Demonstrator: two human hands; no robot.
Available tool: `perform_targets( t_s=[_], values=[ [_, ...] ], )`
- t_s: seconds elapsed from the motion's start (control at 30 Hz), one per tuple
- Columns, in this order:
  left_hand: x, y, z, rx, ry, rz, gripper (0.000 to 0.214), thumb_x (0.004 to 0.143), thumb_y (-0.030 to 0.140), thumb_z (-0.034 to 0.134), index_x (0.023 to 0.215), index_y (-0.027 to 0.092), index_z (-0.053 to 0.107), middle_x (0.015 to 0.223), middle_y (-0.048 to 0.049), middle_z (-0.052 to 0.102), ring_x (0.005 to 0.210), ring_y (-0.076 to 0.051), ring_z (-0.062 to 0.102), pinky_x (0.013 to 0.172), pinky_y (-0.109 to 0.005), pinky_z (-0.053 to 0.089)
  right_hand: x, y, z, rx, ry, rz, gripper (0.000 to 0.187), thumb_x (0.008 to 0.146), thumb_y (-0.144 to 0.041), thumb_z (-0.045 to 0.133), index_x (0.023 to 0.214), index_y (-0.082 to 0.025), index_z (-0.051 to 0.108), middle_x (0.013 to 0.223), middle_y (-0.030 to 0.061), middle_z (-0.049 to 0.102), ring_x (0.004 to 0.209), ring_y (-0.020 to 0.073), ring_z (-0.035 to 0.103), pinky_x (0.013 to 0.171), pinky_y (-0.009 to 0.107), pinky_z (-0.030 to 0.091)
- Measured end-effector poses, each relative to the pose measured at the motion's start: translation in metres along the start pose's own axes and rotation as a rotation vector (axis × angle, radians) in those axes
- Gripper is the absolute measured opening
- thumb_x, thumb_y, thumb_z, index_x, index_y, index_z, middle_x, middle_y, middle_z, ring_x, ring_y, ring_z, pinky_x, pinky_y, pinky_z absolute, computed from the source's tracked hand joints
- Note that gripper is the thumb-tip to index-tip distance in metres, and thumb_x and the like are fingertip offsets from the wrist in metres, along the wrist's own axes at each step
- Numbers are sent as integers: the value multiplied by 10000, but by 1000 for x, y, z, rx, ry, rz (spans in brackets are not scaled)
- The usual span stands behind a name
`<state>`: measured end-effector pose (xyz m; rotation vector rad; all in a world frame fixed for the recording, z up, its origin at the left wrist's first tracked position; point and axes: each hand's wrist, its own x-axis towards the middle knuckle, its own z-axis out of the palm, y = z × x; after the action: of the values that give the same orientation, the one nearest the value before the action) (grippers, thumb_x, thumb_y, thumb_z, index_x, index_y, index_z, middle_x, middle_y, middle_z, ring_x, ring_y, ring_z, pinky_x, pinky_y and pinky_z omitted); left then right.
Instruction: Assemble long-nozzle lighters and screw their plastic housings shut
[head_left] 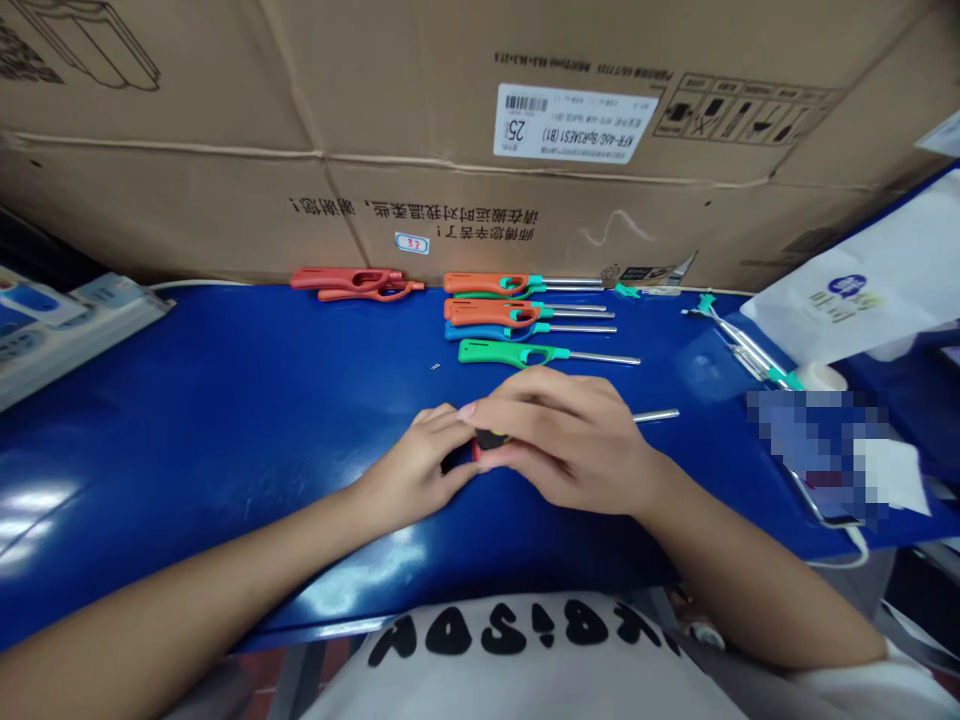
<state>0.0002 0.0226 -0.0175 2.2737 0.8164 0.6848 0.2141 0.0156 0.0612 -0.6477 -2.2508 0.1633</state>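
My left hand point(427, 465) is closed around the end of a red thing point(476, 453), apparently a long-nosed gas lighter; most of it is hidden. Just to its right, my right hand point(577, 435) has its fingers wrapped over a black and yellow handle point(491, 438), whose kind I cannot make out. A metal tube point(658, 414) shows past the right wrist; what it joins is covered. Beyond the hands lies a green gas lighter point(495, 351), then a blue lighter point(487, 331) and orange lighters point(487, 312), all with tubes pointing right.
Red lighter bodies point(349, 280) without tubes lie at the back left. A large cardboard box point(420, 100) stands behind the blue table point(225, 430). At right are metal tubes point(750, 340), a white bag point(832, 300) and a phone with a cable point(832, 510). Tiny metal pins point(435, 366) lie mid-table.
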Motion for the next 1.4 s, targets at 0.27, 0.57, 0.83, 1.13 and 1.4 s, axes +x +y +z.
perform_targets(
  t_s=[0.27,0.57,0.83,1.13,1.4],
  values=[
    [2,2,0,-10,-2,-6,132,987,287,567,1049,185,624,994,-61,686,922,-228,636,794,-372,507,-2,-4,8,-99,62,27,259,967,-354,638,1198,-238,624,917,20,675,765,118,667,666,233,519],
    [0,4,2,68,34,37,167,967,297,622,1075,172,637,1137,-109,669,1089,-275,602,928,-441,504,-2,-2,1,235,-86,177,440,978,-161,524,1408,-247,486,1278,68,650,1053,149,656,819,261,553],
    [1,12,1,84,14,4,218,995,290,555,1170,176,620,1091,-110,669,1065,-278,606,920,-461,511,-3,-2,5,136,23,169,292,889,-367,737,1129,-254,616,878,-9,637,702,110,611,602,221,482],
    [1,12,6,32,32,-10,143,968,219,573,1101,183,609,1126,-103,661,1057,-253,626,902,-419,524,-2,-8,9,199,-21,175,304,959,-324,642,1251,-262,589,953,10,707,676,110,634,644,231,521],
    [4,18,5,76,42,-12,94,934,202,616,1017,162,633,1009,-90,659,1000,-258,612,908,-434,530,-5,-3,16,151,62,216,327,907,-328,709,1201,-244,594,1003,25,711,637,99,623,606,223,521]
  ],
)
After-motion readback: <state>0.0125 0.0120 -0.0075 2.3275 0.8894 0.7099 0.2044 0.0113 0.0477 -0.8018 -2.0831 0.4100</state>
